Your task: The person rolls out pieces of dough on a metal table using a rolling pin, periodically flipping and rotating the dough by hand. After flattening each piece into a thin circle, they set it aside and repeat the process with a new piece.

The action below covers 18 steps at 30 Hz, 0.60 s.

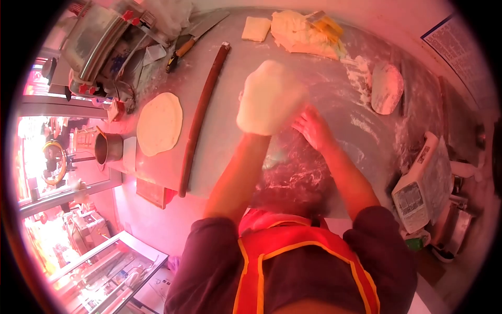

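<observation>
A pale, flattened round of dough is up off the table, blurred by motion and draped over my left hand. Nearly all of that hand is hidden beneath it; only a bit of finger shows at the left edge. To the right, my right hand has its fingers stretched out and apart, close to the dough's lower right edge, with nothing held. Left of a long wooden rolling pin lies another flat dough round.
At the back sit a dough mass with a yellow scraper and a small dough square. A knife lies back left near a machine. A floured dough piece and a scale are right.
</observation>
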Each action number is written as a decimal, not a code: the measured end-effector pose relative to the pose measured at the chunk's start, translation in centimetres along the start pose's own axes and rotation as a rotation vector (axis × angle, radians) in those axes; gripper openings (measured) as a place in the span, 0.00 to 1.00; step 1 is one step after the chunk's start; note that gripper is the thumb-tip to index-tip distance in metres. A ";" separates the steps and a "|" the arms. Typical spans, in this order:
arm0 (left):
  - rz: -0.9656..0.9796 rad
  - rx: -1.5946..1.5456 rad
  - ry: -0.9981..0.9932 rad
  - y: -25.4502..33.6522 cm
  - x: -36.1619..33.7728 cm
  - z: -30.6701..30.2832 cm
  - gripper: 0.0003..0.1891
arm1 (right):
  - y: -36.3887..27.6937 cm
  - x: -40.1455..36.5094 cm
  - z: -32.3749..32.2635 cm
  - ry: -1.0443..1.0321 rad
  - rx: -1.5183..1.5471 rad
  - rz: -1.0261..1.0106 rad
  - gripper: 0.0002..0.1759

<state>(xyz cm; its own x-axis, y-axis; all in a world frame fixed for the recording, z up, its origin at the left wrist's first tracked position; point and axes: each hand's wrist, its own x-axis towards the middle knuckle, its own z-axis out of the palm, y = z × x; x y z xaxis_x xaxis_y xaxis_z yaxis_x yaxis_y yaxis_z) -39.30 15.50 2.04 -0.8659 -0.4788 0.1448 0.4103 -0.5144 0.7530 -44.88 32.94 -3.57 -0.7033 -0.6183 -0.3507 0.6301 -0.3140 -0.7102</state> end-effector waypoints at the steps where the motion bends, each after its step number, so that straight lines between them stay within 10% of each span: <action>1: 0.043 0.036 -0.023 -1.0 0.4 -0.4 0.26 | -0.5 1.6 -1.1 -0.108 0.250 0.066 0.26; 6: -0.012 -0.091 -0.103 -0.7 -3.2 -4.1 0.29 | -1.6 1.0 0.2 0.200 -0.082 0.015 0.22; 7: -0.350 -0.667 0.050 -0.3 -5.2 -4.4 0.28 | -0.4 0.7 -1.6 0.233 -0.197 0.061 0.22; 8: -0.437 -0.606 0.149 -1.3 -6.9 -5.8 0.26 | 0.4 0.1 -3.0 0.268 -0.313 0.111 0.21; 13: -0.871 -0.020 0.299 -1.1 -15.2 -8.6 0.19 | -0.1 -4.7 -4.5 0.385 -0.900 0.003 0.25; 18: -0.392 1.082 0.220 3.9 -18.7 -10.3 0.19 | 3.1 -4.9 -1.9 0.279 -1.677 -0.734 0.37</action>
<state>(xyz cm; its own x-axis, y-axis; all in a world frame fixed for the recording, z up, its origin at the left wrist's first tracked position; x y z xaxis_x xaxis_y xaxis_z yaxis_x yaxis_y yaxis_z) -18.54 15.14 -4.30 -0.7676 -0.5891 -0.2525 -0.4226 0.1689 0.8904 -40.07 36.35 -5.20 -0.7884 -0.5282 0.3153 -0.6130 0.6319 -0.4743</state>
